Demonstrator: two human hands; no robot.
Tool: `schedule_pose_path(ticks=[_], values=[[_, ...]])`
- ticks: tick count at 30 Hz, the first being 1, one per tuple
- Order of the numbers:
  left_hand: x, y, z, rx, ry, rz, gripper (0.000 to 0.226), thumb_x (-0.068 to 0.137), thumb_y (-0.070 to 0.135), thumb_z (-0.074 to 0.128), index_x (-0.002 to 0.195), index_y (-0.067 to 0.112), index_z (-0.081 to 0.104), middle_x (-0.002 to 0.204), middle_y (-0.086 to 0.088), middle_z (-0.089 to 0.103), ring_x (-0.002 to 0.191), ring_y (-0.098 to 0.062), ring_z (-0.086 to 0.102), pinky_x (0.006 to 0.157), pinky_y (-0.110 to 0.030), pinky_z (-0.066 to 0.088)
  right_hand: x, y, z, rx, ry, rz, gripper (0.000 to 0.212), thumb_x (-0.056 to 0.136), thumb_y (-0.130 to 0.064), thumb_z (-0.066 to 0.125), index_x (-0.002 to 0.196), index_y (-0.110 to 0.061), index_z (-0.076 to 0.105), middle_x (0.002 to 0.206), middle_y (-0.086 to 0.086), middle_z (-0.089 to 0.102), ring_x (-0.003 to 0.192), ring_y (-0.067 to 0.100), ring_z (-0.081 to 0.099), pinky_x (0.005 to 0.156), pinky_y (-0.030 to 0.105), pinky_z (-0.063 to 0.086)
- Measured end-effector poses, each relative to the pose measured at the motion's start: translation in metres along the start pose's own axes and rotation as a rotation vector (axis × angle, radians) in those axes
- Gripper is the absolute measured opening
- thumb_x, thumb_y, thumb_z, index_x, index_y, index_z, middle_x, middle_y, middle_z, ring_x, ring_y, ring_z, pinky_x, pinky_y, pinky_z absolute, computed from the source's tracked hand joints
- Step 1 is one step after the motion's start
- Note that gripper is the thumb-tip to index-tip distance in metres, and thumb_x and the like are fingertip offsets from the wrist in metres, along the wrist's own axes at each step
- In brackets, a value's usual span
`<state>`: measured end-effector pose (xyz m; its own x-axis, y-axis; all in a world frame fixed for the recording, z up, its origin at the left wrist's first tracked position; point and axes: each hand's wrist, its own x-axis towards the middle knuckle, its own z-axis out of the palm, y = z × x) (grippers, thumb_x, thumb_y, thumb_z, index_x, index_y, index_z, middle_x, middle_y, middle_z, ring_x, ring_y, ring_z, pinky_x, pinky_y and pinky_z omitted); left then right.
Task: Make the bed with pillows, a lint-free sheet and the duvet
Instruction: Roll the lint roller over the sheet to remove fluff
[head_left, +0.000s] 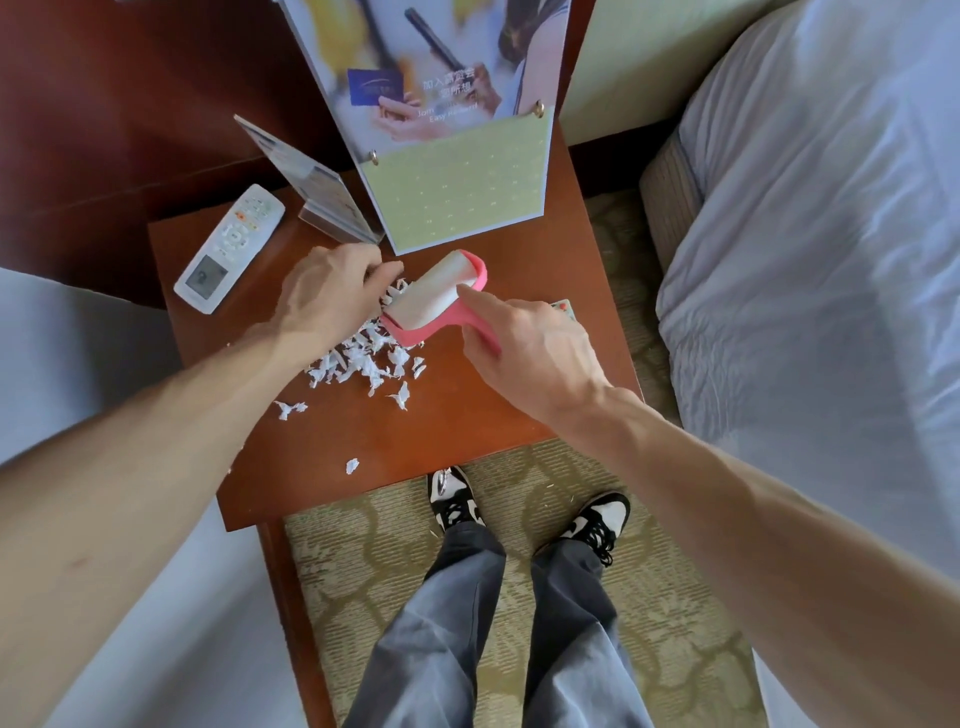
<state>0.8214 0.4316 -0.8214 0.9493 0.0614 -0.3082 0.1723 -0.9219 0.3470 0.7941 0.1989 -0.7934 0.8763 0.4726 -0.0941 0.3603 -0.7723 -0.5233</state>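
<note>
A pink lint roller (435, 293) with a white sticky drum is held over a wooden nightstand (467, 415). My right hand (524, 353) grips its pink handle, with the forefinger stretched along the frame. My left hand (327, 296) has its fingers pinched at the drum's left end, where torn white bits cling. A pile of white paper shreds (363, 364) lies on the nightstand under and in front of the roller. A bed with a white sheet (831, 260) fills the right side.
A white remote (228, 249) lies at the nightstand's left. An acrylic card stand (311, 187) and a large printed sign (447, 130) stand at the back. A second bed's white edge (62, 364) is at left. My feet stand on patterned carpet (363, 571).
</note>
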Motion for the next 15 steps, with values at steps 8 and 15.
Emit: schedule_pose_path(ticks=[8,15], values=[[-0.003,0.021,0.004,-0.518,-0.579,-0.075,0.058,0.084,0.069,0.067,0.102,0.014,0.064,0.090,0.003,0.071,0.076,-0.007,0.068,0.074,-0.025,0.048,-0.007,0.004,-0.003,0.032,0.025,-0.030,0.035,0.098,-0.029,0.050,0.132,-0.031,0.060,0.070,-0.002,0.060,0.059,0.025,0.055,0.051,0.034,0.050],[-0.002,0.014,0.002,-0.315,-0.186,-0.239,0.068,0.106,0.060,0.030,0.090,0.011,0.074,0.074,-0.004,0.076,0.069,-0.017,0.074,0.066,-0.023,0.054,0.000,0.010,-0.008,-0.007,0.022,0.024,0.036,0.097,-0.030,0.048,0.131,-0.028,0.059,0.071,-0.001,0.060,0.060,0.026,0.055,0.051,0.037,0.051]])
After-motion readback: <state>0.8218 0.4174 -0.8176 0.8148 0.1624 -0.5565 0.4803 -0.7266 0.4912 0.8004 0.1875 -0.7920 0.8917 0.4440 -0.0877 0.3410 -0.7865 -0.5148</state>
